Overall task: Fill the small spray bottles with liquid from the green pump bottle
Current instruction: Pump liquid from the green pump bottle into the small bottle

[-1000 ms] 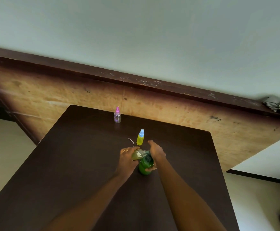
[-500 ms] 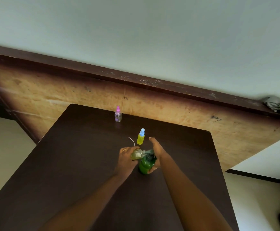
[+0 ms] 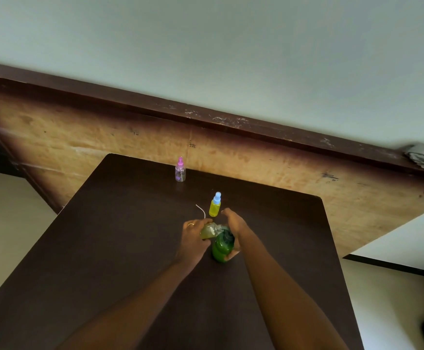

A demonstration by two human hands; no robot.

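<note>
- Little changed against half a second ago: both hands at the same station mid-table, right fingertips slightly nearer the blue-capped bottle point(image 3: 215, 205).
- Left hand point(image 3: 193, 239) clasped round a small spray bottle point(image 3: 209, 231) of yellowish liquid, held tilted against the upper part of the green pump bottle point(image 3: 221, 250); ring point(image 3: 190, 224) on one finger.
- Right hand point(image 3: 235, 227) wrapped round the green pump bottle from its right side, thumb on the near side; bottle standing on the table point(image 3: 105, 248) about mid-width.
- Mouth of the pump bottle largely covered by the hands; flow of liquid not discernible.
- Blue-capped bottle, yellow contents, upright just beyond the hands, not touched by them.
- Thin white tube point(image 3: 201, 210) lying on the table just left of that bottle.
- Pink-capped bottle point(image 3: 180, 170), clear, upright near the far edge, well apart from the rest.
- Wooden panel point(image 3: 256, 157) behind the table, pale wall point(image 3: 231, 46) above; crumpled cloth point(image 3: 419, 154) on the panel's top at far right.
</note>
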